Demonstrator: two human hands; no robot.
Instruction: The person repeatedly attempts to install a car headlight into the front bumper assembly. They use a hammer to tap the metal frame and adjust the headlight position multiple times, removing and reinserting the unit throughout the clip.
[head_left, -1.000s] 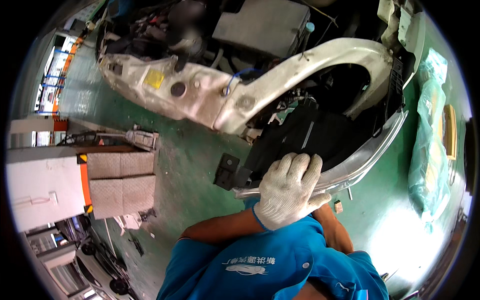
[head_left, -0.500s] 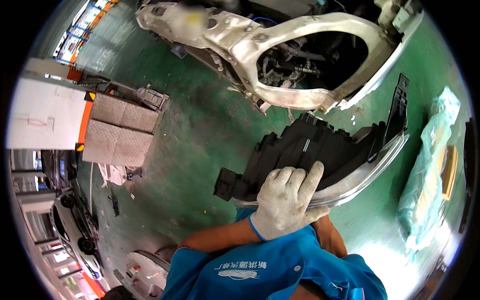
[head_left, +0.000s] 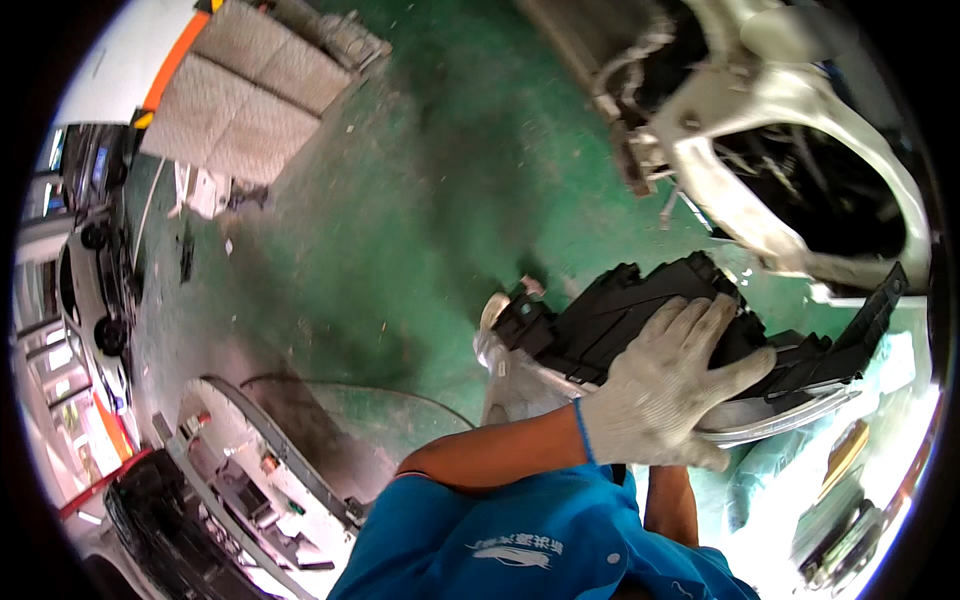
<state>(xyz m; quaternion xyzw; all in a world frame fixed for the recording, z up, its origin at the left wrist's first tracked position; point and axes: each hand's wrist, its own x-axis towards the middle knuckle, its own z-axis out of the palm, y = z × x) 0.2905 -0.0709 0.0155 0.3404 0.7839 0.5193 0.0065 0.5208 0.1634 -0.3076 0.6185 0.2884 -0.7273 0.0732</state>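
Note:
A car headlight (head_left: 612,316) with a black back housing and a clear lens edge is held in front of my body, its back facing up. My left hand (head_left: 655,385), in a whitish knit glove with a blue cuff, lies across the housing with its fingers spread. Its thumb is near the lens edge. Of my right arm, only the forearm (head_left: 671,505) shows, reaching beneath the headlight. The right hand is hidden by the headlight and the left hand. A black bracket arm (head_left: 870,322) sticks out from the headlight's right end.
A stripped car front frame (head_left: 700,170) with a large opening stands at the upper right. Grey textured panels (head_left: 255,90) are at the upper left. A white bumper-like part (head_left: 300,520) lies at the lower left, and a plastic-wrapped piece (head_left: 770,480) at the right. A thin hose crosses the green floor (head_left: 430,200).
My view has turned left, so the car frame sits farther right. The left hand's fingers, more bunched before, are now spread flatter across the headlight's back. More of the white part shows.

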